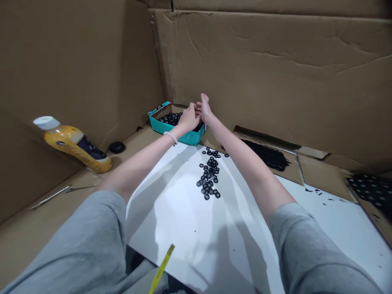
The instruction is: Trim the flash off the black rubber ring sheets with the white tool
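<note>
Left hand (190, 117), loosely curled, and right hand (206, 111), half open, meet at one turquoise box (191, 138), twelve o'clock; whether grasping, cannot tell.

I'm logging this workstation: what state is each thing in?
left hand: over the box, fingers bent, grip unclear
right hand: beside the left, thumb raised, grip unclear
teal box: open-topped, holding small black pieces
black rings: loose, scattered on the white surface
yellow bottle: capped
</note>
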A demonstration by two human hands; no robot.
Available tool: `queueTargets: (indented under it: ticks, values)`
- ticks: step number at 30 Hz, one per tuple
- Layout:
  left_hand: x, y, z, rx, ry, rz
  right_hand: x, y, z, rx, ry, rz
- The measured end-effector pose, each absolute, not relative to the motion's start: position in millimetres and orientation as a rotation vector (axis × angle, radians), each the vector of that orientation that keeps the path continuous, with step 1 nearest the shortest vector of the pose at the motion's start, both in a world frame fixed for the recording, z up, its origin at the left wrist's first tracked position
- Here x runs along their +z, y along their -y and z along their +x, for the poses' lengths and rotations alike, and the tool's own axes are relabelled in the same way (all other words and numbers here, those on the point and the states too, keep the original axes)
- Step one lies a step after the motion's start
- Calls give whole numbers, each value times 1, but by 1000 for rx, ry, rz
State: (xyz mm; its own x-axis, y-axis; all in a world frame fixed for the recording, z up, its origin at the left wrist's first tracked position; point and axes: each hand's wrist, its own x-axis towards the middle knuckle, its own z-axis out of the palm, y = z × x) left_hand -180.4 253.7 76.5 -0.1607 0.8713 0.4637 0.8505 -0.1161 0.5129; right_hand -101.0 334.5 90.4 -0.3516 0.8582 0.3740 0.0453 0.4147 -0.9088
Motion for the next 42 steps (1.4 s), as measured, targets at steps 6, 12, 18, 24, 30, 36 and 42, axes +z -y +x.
queueTargets:
  ticks: [6, 12, 18, 24, 30, 36, 42]
  values:
    - [86, -240, -198, 641, -2301, 2001, 77, -306, -4, 768, 2271, -1069]
    - [75, -178, -155, 910, -1711, 2505, 4, -218, 79, 352, 2691, -1389]
    - [-2, -167, -129, 519, -1670, 2484, -14, -194, 92, 500, 2633, -1017]
    - [-20, -160, -123, 568, -1576, 2430, -23, -207, 74, 572, 2405, -857]
    - [-10, -125, -131, 688, -1428, 2226, -40, -174, 76, 768, 2386, -787]
    - [-9, -86, -132, 613, -1395, 2041, -39, -127, 113, 814, 2490, -664]
    - [-8, -57, -98, 796, -1471, 1752, -41, -100, 87, 509, 2622, -877]
